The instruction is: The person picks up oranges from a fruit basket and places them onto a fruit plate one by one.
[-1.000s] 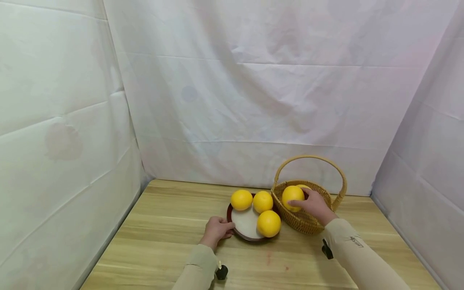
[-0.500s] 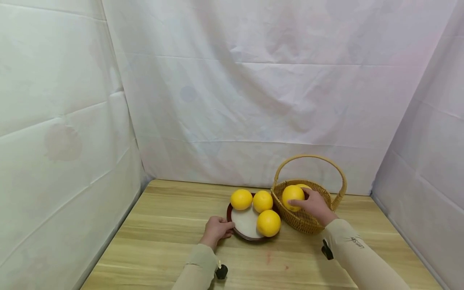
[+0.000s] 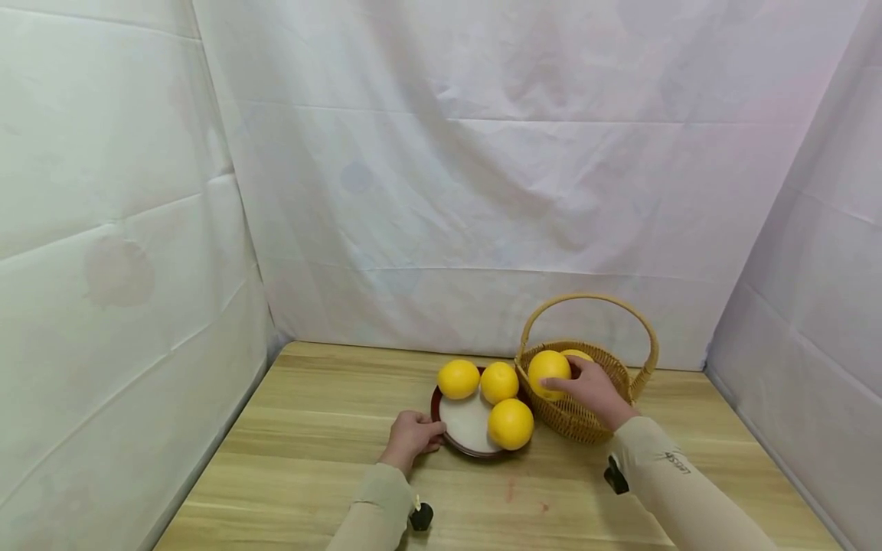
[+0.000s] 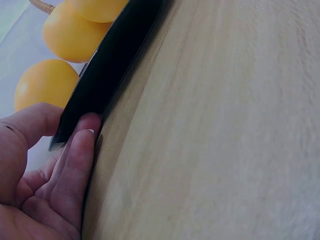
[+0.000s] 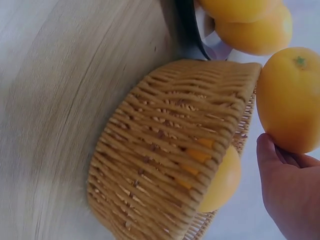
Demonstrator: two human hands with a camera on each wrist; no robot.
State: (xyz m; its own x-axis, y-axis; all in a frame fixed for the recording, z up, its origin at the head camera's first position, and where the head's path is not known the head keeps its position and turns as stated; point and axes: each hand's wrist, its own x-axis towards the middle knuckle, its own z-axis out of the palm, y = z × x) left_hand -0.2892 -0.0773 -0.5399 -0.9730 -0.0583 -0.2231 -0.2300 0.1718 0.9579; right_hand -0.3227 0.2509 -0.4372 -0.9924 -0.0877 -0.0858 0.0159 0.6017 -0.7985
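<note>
Orange [image 3: 547,369] up over the wicker basket [image 3: 577,428], pinched in our right grip [image 3: 598,392]; our left grip [image 3: 410,438] pinches the plate [image 3: 463,425] edge. We're likely at the lifting-out step; next calls for clearing the weave smoothly.

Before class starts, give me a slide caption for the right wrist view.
The right grip holds an orange above the basket, with another orange inside and two more oranges on the plate.
</note>
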